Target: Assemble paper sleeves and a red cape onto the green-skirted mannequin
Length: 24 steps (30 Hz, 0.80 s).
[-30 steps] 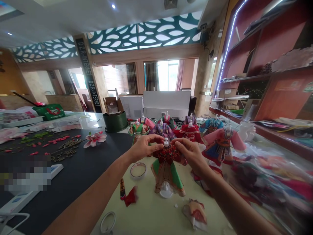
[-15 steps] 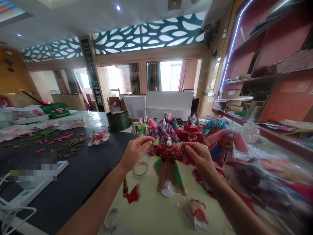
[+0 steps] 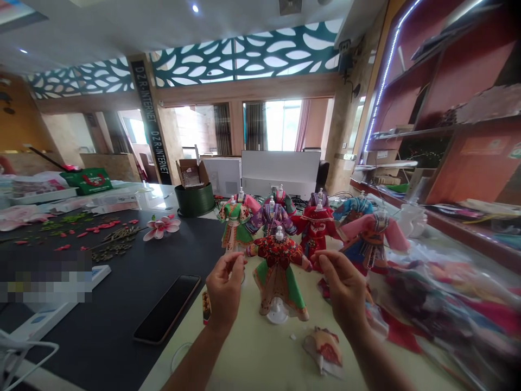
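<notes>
From the head view, I have both hands up in front of me, fingers curled and thumbs pinched against them. My left hand (image 3: 225,290) sits just beside the left sleeve of a doll-sized embroidered costume (image 3: 278,277), and my right hand (image 3: 344,293) sits just beside its right sleeve. I can't tell whether either pinch holds a fine thread, and neither grips the costume plainly. The costume stands upright on a white stand (image 3: 277,311) on a pale green tabletop (image 3: 252,361) — between my hands. A crumpled fabric scrap (image 3: 324,352) lies near its base, and a row of costumed figures (image 3: 313,225) stands behind it. To the left, a black smartphone (image 3: 166,308) rests on a dark table (image 3: 109,347) — a pink fabric flower (image 3: 161,228) lies farther along.
</notes>
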### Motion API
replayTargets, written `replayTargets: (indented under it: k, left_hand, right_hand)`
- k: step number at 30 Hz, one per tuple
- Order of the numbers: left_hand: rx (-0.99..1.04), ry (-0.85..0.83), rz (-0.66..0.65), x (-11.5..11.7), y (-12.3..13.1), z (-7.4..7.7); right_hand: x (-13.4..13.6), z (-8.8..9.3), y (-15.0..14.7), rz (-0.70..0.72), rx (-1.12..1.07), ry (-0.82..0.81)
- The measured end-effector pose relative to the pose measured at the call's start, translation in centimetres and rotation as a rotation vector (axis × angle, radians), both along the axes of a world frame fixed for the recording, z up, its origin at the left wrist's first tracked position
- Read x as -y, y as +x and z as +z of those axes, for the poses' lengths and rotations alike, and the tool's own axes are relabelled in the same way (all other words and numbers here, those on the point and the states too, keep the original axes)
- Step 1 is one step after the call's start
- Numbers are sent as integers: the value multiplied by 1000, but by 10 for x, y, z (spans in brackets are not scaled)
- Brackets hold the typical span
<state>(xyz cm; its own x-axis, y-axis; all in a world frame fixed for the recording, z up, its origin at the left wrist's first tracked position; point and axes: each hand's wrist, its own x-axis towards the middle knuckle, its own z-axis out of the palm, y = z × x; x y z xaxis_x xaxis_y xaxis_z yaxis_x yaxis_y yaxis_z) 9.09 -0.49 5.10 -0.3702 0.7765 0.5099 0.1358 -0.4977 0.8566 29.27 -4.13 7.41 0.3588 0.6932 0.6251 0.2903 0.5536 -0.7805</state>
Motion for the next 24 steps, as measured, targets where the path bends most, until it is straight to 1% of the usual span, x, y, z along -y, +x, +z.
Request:
replayTargets:
  k: [3, 6, 10, 14, 19, 24]
  left_hand:
    - [-5, -23, 7, 2, 5, -12]
    - [-64, -13, -13, 4, 9, -20]
    - [-182, 74, -34, 9, 15, -30]
    - [-273, 151, -33, 11, 20, -40]
    - [-311, 172, -9, 13, 18, -51]
    - [-307, 179, 13, 18, 15, -56]
  right_hand:
    - [0, -3, -4, 14, 5, -2]
    - [0, -6, -6, 13, 33, -15]
    - [0, -11, -7, -19, 83, 16]
    - [-1, -15, -6, -51, 88, 29]
    - [1, -13, -7, -68, 66, 67]
    - [1, -9, -8, -134, 32, 82]
